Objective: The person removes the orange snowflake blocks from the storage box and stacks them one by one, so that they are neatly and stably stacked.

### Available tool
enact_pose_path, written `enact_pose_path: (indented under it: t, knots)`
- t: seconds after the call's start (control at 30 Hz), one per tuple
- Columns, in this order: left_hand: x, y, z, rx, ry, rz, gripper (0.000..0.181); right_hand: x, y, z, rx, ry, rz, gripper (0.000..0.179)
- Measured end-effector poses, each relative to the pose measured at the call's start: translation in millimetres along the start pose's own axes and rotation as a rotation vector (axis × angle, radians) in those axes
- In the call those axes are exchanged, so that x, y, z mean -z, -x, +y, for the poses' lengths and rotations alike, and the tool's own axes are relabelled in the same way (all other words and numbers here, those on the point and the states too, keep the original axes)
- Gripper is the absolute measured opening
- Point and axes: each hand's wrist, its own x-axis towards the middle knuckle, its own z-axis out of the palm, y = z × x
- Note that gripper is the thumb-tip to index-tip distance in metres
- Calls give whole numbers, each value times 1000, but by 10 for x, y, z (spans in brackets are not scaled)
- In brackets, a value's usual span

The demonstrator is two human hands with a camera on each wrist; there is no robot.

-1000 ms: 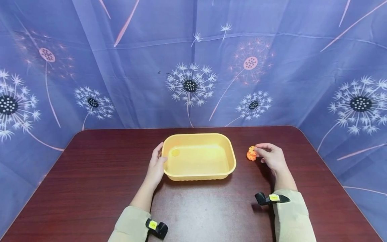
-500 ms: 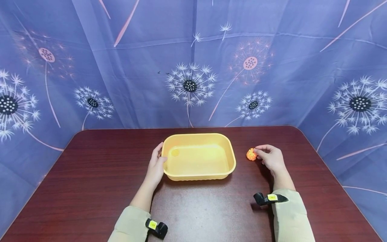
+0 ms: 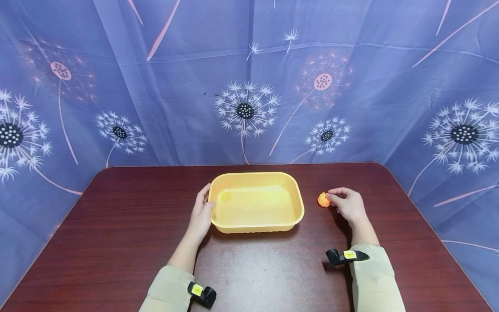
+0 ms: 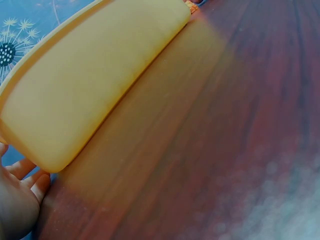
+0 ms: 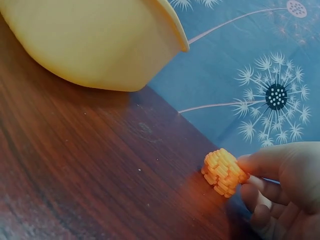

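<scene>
A yellow plastic basin (image 3: 257, 227) stands on the table. My left hand (image 3: 200, 219) grips its left end, thumb over the rim and fingers along the outside. To the basin's right, my right hand (image 3: 351, 207) pinches a small orange stack of notched, flower-shaped plastic discs (image 5: 223, 171) between thumb and fingers. In the right wrist view the stack has a bumpy, toothed side and sits close over the tabletop. The left wrist view shows the basin's long outer wall, with my left fingertips (image 4: 40, 182) at its near corner.
Inside the basin, near its left end, lies a flat yellow round shape (image 3: 226, 196). The dark red-brown table (image 3: 117, 242) ends at a blue dandelion-print curtain (image 3: 187, 108) behind and on both sides. Black straps (image 3: 347, 256) cross both sleeves.
One second ago an orange flower-shaped disc showed above the rest of the stack; it has come down onto it. My right hand has shifted slightly left. My left hand and the basin have stayed put.
</scene>
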Motion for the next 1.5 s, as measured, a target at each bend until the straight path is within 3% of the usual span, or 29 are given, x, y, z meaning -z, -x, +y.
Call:
enact_pose_path:
  t: [0.8, 1.27, 1.5]
  knots:
    - [20, -15, -6, 19, 11, -6, 58, 9, -7, 15, 19, 1, -17, 31]
    - [19, -11, 0, 19, 7, -13, 59, 34, 48, -104, 29, -85, 88, 36]
    - [22, -21, -25, 21, 12, -14, 59, 13, 77, -178, 53, -112, 88, 38]
